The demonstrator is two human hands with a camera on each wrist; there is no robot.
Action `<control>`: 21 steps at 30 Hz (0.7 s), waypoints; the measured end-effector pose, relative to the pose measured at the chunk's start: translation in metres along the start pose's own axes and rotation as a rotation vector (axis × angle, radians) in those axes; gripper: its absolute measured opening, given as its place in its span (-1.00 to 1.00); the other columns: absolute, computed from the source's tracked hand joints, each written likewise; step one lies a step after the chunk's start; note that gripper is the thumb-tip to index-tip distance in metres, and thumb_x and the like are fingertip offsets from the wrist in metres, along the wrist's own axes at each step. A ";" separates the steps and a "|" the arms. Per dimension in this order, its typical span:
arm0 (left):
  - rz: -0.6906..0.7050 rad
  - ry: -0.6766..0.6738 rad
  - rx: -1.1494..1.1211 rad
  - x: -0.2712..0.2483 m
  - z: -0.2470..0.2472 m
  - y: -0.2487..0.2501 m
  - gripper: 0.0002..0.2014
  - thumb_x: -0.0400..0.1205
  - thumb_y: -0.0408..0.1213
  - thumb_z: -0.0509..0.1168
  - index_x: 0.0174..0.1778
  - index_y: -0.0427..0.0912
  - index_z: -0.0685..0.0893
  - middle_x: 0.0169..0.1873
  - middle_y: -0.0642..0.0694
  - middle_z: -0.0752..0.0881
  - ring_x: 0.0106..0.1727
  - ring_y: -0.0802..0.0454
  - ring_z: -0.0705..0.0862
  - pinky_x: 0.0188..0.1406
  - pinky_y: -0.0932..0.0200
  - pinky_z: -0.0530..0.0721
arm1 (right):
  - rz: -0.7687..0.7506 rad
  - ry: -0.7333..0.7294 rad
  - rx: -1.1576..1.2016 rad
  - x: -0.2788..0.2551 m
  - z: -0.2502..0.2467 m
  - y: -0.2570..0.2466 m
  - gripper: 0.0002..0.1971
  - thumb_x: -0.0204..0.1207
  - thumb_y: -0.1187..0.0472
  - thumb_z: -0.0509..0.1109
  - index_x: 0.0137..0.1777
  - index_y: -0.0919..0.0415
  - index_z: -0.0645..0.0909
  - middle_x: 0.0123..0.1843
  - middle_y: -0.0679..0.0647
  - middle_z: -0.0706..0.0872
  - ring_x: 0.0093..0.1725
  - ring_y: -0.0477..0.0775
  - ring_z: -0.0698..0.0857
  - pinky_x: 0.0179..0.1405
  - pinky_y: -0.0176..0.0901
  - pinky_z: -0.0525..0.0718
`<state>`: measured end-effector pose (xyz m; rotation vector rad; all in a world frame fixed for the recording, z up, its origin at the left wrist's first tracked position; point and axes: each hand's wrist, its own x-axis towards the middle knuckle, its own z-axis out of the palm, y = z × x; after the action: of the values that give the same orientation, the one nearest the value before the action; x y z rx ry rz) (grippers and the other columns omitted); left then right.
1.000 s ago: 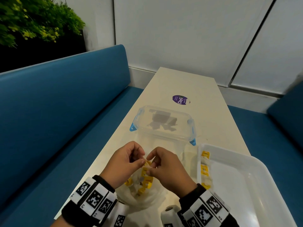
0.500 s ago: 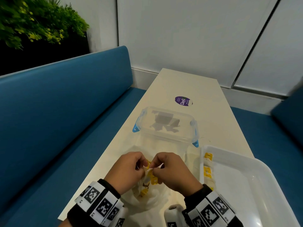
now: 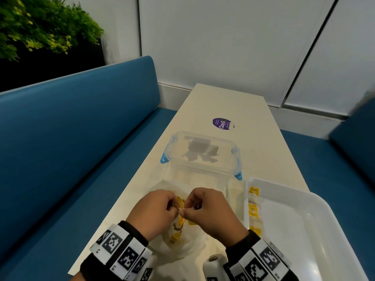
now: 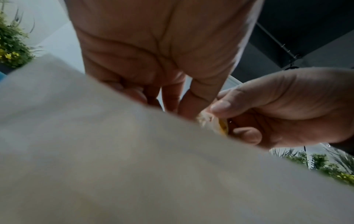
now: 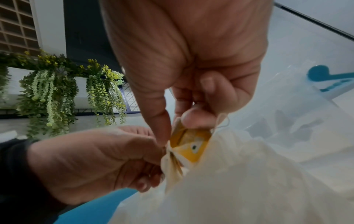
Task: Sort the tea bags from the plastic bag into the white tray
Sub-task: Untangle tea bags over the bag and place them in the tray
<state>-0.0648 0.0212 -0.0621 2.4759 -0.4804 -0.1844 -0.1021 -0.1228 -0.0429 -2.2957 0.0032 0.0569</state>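
A thin white plastic bag [image 3: 178,247] lies on the table's near end with several yellow-tagged tea bags inside. My left hand [image 3: 172,206] and right hand [image 3: 188,209] meet just above its mouth. Both pinch one tea bag [image 5: 189,144]: the right hand [image 5: 180,128] holds its yellow tag end, the left hand [image 5: 151,153] its white paper end. The bag [image 4: 134,166] hides most of the left wrist view below the left hand [image 4: 184,109]. The white tray [image 3: 288,191] stands to the right, with several tea bags [image 3: 253,209] in a row along its left wall.
A clear plastic container [image 3: 203,153] with blue clips stands just beyond the bag. A purple sticker [image 3: 222,123] lies farther up the cream table [image 3: 263,142]. Blue bench seats [image 3: 81,138] flank the table. A plant [image 3: 40,27] hangs at the upper left.
My hands have drawn together and dropped slightly toward the bag's mouth. Their fingertips now pinch the same tea bag. The tray and container have not moved.
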 end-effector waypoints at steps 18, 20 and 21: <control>0.014 0.067 -0.205 -0.001 -0.009 -0.002 -0.79 0.56 -0.35 0.25 -0.20 0.01 0.77 -0.28 0.07 0.70 -0.28 0.19 0.64 -0.33 0.43 0.54 | -0.058 0.085 -0.067 0.002 -0.001 -0.003 -0.82 0.60 0.09 0.29 -0.24 0.03 0.60 -0.32 -0.17 0.53 -0.23 -0.15 0.53 -0.09 -0.18 0.58; 0.011 0.120 -0.209 -0.001 -0.008 -0.002 -0.78 0.56 -0.36 0.25 -0.11 -0.02 0.79 -0.27 0.13 0.67 -0.26 0.24 0.61 -0.33 0.52 0.48 | -0.058 0.087 -0.053 0.002 -0.001 -0.002 -0.79 0.61 0.11 0.28 -0.28 0.03 0.55 -0.35 -0.17 0.53 -0.28 -0.16 0.52 -0.13 -0.18 0.56; 0.005 0.148 -0.213 -0.001 -0.008 -0.002 -0.78 0.56 -0.36 0.26 -0.08 -0.02 0.79 -0.27 0.15 0.66 -0.26 0.26 0.60 -0.34 0.54 0.46 | -0.056 0.090 -0.055 0.002 -0.002 -0.002 -0.76 0.62 0.12 0.27 -0.32 0.00 0.51 -0.36 -0.16 0.53 -0.29 -0.16 0.50 -0.16 -0.18 0.54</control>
<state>-0.0628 0.0278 -0.0569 2.2601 -0.3827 -0.0471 -0.0997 -0.1228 -0.0407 -2.3502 -0.0167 -0.0758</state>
